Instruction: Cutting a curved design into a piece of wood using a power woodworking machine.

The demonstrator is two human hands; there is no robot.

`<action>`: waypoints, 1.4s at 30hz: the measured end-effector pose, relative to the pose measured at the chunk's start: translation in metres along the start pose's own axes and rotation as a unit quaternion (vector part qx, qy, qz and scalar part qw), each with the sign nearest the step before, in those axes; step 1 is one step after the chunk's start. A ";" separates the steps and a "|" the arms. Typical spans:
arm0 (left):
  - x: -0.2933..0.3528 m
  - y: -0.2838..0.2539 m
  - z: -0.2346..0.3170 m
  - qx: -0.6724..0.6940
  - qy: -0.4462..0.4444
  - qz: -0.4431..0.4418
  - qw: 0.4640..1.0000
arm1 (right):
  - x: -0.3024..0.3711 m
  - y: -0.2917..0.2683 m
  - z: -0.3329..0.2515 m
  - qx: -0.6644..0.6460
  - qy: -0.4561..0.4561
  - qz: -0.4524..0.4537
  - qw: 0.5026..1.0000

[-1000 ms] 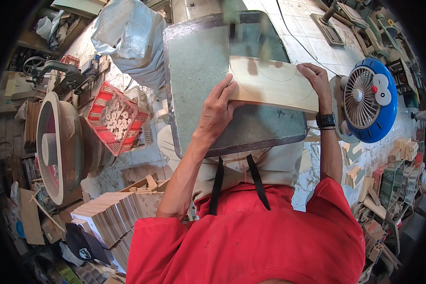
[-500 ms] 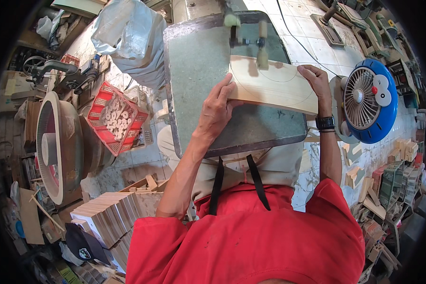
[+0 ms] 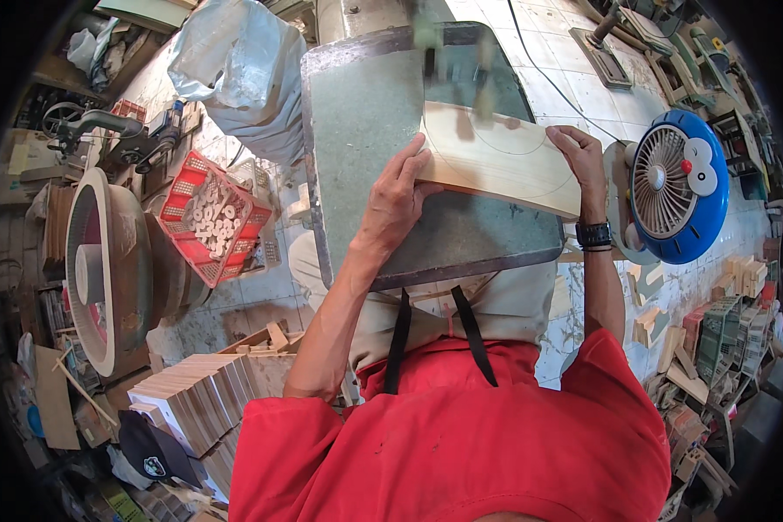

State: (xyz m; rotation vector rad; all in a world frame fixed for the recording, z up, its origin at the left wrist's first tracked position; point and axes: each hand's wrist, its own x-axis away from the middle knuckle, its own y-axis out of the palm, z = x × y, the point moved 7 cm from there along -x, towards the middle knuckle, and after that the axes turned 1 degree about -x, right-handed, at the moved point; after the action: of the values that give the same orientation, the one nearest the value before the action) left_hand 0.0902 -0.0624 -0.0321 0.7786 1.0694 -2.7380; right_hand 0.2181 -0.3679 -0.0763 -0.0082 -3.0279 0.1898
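Observation:
A pale wooden board (image 3: 487,161) with curved pencil lines lies on the grey-green metal table (image 3: 365,104) of what looks like a band saw. The blurred saw guide (image 3: 428,43) hangs over the board's far left corner. My left hand (image 3: 396,196) grips the board's left end, fingers along its edge and thumb at the near side. At the opposite end my right hand (image 3: 581,161), below a black wristwatch (image 3: 594,233), has its fingers curled over the far right corner.
A blue fan (image 3: 683,187) stands right of the table. To the left are a red plastic basket (image 3: 178,204) of small wooden pieces, a large machine wheel (image 3: 104,270) and a bluish plastic bag (image 3: 239,78). Stacked wooden boards (image 3: 204,387) sit at the lower left.
The board's right end has swung slightly toward me and left, my right hand moving with it. My left hand stays nearly in place. The saw guide looks more blurred.

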 end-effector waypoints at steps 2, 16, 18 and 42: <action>0.000 0.000 -0.001 -0.001 0.001 0.000 1.000 | 0.002 0.000 0.000 0.001 0.002 0.004 1.000; -0.003 -0.002 -0.003 0.010 0.005 -0.017 1.000 | 0.013 0.004 -0.001 -0.044 0.016 0.031 0.998; -0.004 -0.002 -0.003 0.010 0.003 -0.019 1.000 | 0.010 0.001 0.003 -0.039 0.016 0.030 0.999; -0.005 -0.003 -0.006 0.000 0.017 -0.012 1.000 | 0.013 0.008 0.000 -0.054 0.011 0.039 0.998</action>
State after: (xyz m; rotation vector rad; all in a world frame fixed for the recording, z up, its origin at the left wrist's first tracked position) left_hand 0.0964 -0.0564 -0.0313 0.8213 1.0923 -2.7550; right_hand 0.2050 -0.3602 -0.0761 -0.1353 -3.0147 0.0325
